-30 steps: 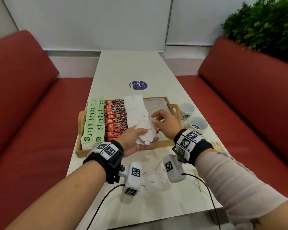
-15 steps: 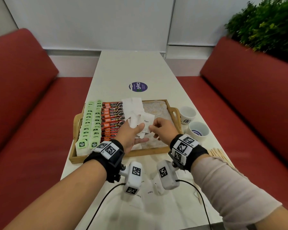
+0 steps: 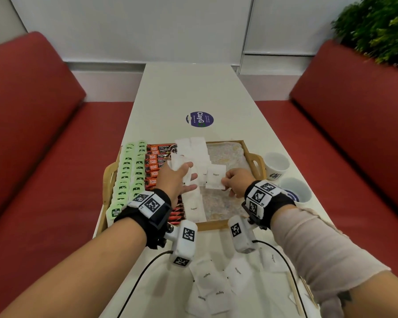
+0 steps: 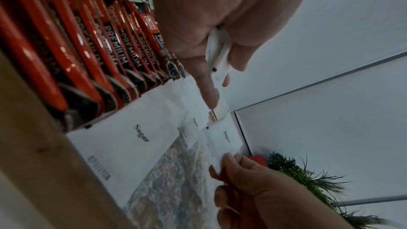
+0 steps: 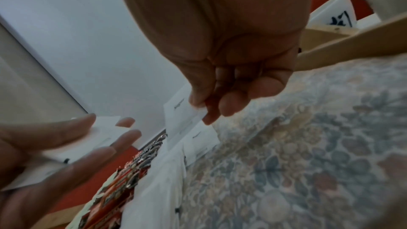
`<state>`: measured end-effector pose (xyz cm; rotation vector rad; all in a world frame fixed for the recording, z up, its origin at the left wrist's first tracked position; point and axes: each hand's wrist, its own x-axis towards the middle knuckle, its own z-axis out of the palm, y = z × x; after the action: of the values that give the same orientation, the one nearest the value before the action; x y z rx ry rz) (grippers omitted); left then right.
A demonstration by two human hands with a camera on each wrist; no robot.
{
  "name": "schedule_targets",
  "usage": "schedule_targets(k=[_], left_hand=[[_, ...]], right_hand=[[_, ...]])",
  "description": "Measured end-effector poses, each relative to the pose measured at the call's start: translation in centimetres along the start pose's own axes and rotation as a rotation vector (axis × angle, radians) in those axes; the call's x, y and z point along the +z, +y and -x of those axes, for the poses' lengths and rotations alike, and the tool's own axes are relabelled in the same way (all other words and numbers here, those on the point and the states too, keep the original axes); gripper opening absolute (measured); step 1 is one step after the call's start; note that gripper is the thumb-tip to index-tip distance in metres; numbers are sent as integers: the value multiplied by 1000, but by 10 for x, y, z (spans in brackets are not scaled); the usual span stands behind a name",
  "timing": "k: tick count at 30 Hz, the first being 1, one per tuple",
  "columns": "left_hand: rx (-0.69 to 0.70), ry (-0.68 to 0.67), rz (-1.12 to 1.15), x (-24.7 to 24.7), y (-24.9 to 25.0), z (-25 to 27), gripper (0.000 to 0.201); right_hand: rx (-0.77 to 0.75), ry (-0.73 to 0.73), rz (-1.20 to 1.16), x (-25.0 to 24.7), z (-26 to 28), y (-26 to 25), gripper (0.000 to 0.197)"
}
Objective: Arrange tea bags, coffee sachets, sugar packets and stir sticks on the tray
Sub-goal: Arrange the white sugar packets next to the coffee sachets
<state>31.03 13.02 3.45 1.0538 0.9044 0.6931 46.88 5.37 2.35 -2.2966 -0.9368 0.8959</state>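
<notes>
Both hands hold sugar packets over a wooden tray [image 3: 248, 150] half filled with rows.

At the tray's left side lie two columns of green tea bags [image 3: 127, 173], then a column of orange-red coffee sachets [image 3: 157, 162], then a column of white sugar packets on the tray [image 3: 197, 154] running from far edge to near edge. The left hand [image 3: 173, 180] hovers above the coffee sachets and the sugar column, thumb and fingers closed on a small stack of sugar packets [image 4: 216, 55]. Just to its right, the right hand [image 3: 237, 183] pinches a single sugar packet [image 3: 214, 178] by its right edge, above the tray's bare patterned liner [image 3: 225, 203]. Right of the tray stand two white cups [image 3: 276, 165]. On the near tabletop lie loose sugar packets [image 3: 218, 285], with wooden stir sticks [image 3: 294, 294] at their right.
</notes>
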Motion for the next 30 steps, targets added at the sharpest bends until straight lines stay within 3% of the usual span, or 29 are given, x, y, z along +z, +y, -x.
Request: schedule_targets(k=[12,21,26,30], left_hand=[[-37,-36,43,-9,3,-10,11],[-65,-53,50,-17,2,-15,22],[-121,-88,134,-20,4,-17,17],[-206,-89,263,-24,7,-18,19]], right_hand=[[110,-117,62,14,-25,-10,26],[142,-127,71,15,-30,-17,25],[236,-147,222,22,-33,-29,32],[203,-145,117,18,-37,-23,25]])
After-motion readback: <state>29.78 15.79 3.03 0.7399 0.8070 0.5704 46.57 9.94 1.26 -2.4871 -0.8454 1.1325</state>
